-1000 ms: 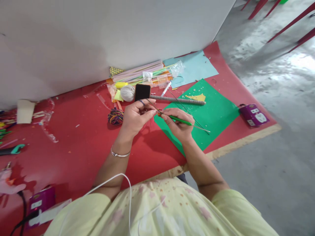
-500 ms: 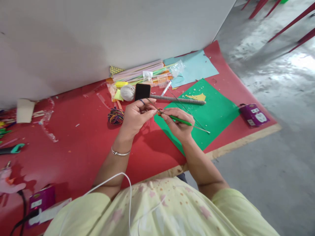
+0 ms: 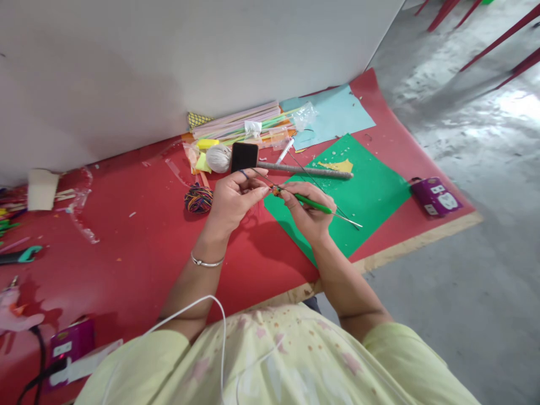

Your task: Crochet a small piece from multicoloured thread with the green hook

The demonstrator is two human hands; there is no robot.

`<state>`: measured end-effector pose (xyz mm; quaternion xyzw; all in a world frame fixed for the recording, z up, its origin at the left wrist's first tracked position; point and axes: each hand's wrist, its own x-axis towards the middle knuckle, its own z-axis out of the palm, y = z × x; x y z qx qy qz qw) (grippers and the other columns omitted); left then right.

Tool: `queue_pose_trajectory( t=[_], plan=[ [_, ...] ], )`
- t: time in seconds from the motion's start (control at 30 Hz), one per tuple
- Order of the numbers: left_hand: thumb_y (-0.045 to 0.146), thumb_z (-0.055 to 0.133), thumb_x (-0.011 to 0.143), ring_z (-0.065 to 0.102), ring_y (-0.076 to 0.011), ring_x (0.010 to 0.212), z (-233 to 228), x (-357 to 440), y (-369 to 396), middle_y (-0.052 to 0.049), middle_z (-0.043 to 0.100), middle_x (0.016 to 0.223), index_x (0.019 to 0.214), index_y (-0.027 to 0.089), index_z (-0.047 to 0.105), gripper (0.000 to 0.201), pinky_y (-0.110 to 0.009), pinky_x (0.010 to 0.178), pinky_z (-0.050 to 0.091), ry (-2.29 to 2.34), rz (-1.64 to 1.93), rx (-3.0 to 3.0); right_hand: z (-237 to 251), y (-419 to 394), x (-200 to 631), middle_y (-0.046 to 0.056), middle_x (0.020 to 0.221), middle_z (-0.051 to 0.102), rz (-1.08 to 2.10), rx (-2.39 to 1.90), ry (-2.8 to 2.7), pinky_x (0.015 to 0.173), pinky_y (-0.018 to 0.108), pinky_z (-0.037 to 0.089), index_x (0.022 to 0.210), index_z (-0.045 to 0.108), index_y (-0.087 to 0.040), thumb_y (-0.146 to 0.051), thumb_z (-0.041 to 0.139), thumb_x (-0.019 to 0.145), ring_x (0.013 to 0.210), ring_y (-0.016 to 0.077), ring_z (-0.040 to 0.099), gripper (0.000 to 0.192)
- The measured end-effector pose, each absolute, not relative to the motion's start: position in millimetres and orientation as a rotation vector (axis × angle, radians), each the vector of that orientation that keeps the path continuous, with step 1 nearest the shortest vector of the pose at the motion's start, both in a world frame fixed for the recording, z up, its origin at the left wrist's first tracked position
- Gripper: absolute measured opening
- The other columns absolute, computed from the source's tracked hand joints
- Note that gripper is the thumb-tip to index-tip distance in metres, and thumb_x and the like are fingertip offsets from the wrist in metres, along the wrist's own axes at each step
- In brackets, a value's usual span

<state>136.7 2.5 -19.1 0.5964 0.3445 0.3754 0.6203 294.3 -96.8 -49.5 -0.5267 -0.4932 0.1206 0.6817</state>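
Left hand (image 3: pixel 232 199) raised just above the surface, fingers curled inward, thumb and forefinger pressed together on a small orange-and-dark piece (image 3: pixel 275 192) at the point where both hands meet. Fine thread or wire (image 3: pixel 258 175) seen running from that pinch up toward the black block; exact material too thin to tell. Silver bangle (image 3: pixel 206 262) on the left wrist.

Right hand (image 3: pixel 309 212) closed in a pen-like grip on a green stick (image 3: pixel 313 206), thin metal tip projecting out to the right over the green sheet (image 3: pixel 371 194). Near end of the stick meeting the small piece at the left fingertips; touching or merely just beside, cannot tell.

Progress, as judged: wrapping or binding at the stick's end under way, only a short stretch at the very end covered, most of the stick bare green. Work held in the air between both hands, not resting on the surface. Completion not evident; remainder of the stick unworked.

Surroundings: red surface (image 3: pixel 139 247) beneath. Black block (image 3: pixel 244 157) and ball of pale twine (image 3: pixel 218 158) just beyond the left hand. Grey rod (image 3: pixel 307 172) lying across the top edge of the green sheet. Tangle of coloured bands (image 3: pixel 198 199) left of the left hand. Bundle of straws (image 3: pixel 244 126) against the white wall, light blue sheet (image 3: pixel 333 115) beside it. Purple box (image 3: pixel 434 197) near the right edge of the surface.
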Motion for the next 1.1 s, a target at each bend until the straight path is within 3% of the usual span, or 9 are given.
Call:
queue_pose_trajectory(
  t=[1.1],
  plan=[
    [0.023, 0.09, 0.071, 0.068, -0.0122, 0.067, -16.1, 137.7, 2.0, -0.002, 0.078, 0.079, 0.101, 0.019, 0.084, 0.03, -0.024, 0.063, 0.055, 0.8, 0.877, 1.288, -57.6, -92.7, 296.6, 0.002, 0.092, 0.086, 0.397, -1.113, -1.097, 0.076, 0.034, 0.069, 0.094, 0.085, -0.029, -0.032, 0.085, 0.09, 0.083, 0.0187, 0.081, 0.005]
  ],
)
